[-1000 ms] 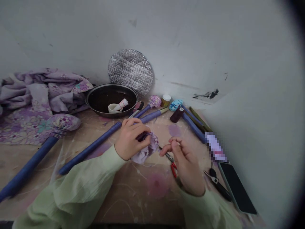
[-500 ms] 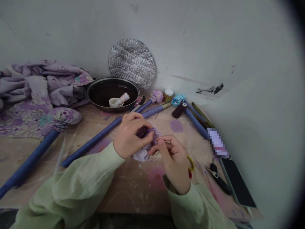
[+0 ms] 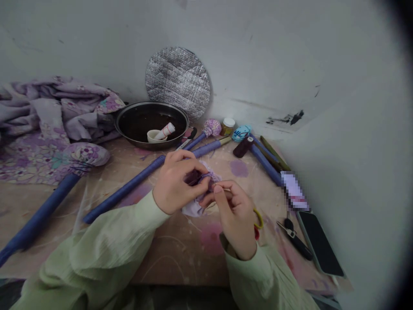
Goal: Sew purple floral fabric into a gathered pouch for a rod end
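Observation:
My left hand (image 3: 179, 183) is closed around a dark purple thread spool (image 3: 192, 177) and the gathered edge of a small lilac cloth (image 3: 193, 208). Thumb and forefinger pinch the gathers. Just to the right, my right hand (image 3: 230, 211) has thumb and forefinger pressed together at the cloth's edge; what lies between those fingertips is too small to make out. The cloth hangs partly hidden under both hands. Yellow-and-red scissor handles (image 3: 258, 219) show from behind my right hand.
A black pan (image 3: 151, 122) holds a white cup and roll. Floral fabric (image 3: 48, 116) and a cloth-headed blue stick (image 3: 48, 215) lie left. Another blue stick (image 3: 129, 187) crosses behind my left hand. Right are a second spool (image 3: 242, 147), keys (image 3: 290, 232) and a phone (image 3: 319, 243).
The view has shifted slightly. Both hands keep nearly the same pose, and the lilac cloth between them has moved a little, with more of its edge showing above the fingers.

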Tool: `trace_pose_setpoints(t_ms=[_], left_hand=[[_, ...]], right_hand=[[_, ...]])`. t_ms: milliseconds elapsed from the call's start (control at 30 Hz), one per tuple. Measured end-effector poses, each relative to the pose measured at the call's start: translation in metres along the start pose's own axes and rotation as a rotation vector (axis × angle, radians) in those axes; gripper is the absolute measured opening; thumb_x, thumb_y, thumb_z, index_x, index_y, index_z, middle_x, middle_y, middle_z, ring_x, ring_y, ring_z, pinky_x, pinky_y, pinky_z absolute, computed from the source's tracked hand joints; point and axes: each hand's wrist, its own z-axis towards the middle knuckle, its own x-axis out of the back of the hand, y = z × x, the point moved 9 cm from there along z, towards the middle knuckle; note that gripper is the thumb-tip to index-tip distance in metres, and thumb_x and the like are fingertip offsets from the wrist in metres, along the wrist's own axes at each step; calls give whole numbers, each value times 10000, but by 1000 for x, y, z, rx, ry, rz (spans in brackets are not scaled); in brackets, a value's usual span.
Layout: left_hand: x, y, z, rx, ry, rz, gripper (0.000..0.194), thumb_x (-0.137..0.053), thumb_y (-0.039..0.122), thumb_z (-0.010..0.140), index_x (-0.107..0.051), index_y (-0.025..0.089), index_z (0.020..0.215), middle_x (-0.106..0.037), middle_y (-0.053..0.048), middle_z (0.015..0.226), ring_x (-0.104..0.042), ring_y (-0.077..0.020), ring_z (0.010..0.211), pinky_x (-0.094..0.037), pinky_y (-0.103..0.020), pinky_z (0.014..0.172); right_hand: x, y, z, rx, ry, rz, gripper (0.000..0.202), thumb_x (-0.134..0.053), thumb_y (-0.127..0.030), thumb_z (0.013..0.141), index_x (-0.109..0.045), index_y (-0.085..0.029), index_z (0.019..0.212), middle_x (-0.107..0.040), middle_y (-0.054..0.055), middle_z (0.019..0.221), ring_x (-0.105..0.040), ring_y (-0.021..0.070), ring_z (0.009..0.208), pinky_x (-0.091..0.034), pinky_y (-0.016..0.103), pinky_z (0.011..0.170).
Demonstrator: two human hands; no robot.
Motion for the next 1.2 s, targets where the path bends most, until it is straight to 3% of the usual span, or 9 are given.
trace_pose_setpoints(t_ms=[300, 733, 1200], left_hand=[[2, 3, -1, 15, 4, 18, 18, -631, 205, 676, -642, 197, 686, -640, -3, 748, -584, -152, 766, -441, -324, 749], [4, 15, -3, -125, 40, -29, 42, -630, 189, 726, -627, 195, 684, -664, 14, 649, -569, -165, 788, -449, -317, 705], [4, 27, -5, -235, 47, -64, 49, -630, 148, 746, -620, 196, 743, -690, 7, 716, -562, -157, 791, -483, -323, 754]], right_hand=[[4, -3, -1, 11, 34, -33, 156, -502, -304, 852, -541, -172, 780, -669, -7, 556, -626, 104, 521, -510, 221, 515], [4, -7, -3, 39, 42, -13, 165, -492, -303, 859, -530, -173, 765, -655, -13, 530, -604, 101, 476, -511, 227, 490], [8, -9, -6, 90, 93, -59, 178, -473, -311, 870, -528, -178, 765, -626, -22, 522, -591, 104, 492, -498, 235, 500]])
